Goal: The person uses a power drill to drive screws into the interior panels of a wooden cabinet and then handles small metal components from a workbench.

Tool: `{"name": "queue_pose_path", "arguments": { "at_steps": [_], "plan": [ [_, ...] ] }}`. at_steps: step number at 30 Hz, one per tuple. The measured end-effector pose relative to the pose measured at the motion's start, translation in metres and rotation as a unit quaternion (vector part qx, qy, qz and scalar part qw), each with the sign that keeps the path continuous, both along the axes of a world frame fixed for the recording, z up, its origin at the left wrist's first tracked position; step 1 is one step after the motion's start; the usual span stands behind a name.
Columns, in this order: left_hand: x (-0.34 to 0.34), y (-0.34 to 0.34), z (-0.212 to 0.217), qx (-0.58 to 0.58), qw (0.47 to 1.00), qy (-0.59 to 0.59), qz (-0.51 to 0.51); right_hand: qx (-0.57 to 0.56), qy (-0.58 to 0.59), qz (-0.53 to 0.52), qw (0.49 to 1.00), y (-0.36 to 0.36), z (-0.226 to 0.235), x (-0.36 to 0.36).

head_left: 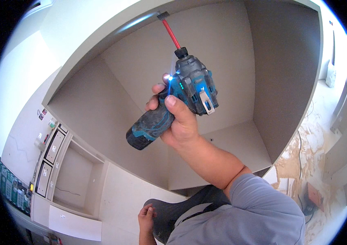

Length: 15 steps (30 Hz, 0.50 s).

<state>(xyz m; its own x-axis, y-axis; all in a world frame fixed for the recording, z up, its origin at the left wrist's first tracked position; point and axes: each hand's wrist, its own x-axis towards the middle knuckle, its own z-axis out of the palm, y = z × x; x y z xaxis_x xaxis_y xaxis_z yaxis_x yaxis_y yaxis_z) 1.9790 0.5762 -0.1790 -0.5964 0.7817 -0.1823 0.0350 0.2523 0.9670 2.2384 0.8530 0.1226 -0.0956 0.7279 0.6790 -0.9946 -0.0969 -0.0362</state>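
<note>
My right hand [177,118] is closed around the handle of a blue and black cordless impact driver [194,81], raised in front of an open cabinet. A long red driver bit [171,34] points up from its chuck. The bit's far end meets a small dark bracket [163,16] at the cabinet's top edge; whether a screw sits there is too small to tell. The driver's work light is lit, and a metal belt clip shows on its side. Low down beside my dark-trousered leg is my left hand [147,215], its fingers curled together; anything in them is hidden.
The large beige cabinet [287,73] surrounds the tool with its side panels and back. At the left stands a lower unit [77,175] with drawers and an open recess. Debris [293,159], a cable and a reddish object [314,194] lie on the floor at right.
</note>
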Motion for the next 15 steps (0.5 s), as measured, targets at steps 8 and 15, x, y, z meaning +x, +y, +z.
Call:
{"name": "queue_pose_path", "arguments": {
  "at_steps": [8, 15],
  "plan": [
    [0.006, -0.003, -0.004, 0.01, 1.0, -0.018, -0.003, 0.008, 0.004, -0.041, 0.999, 0.004, 0.006, -0.01],
    [0.0, -0.006, -0.01, 0.013, 0.999, -0.029, -0.014, 0.012, 0.011, -0.036, 0.999, 0.01, 0.007, -0.013]
  ]
}}
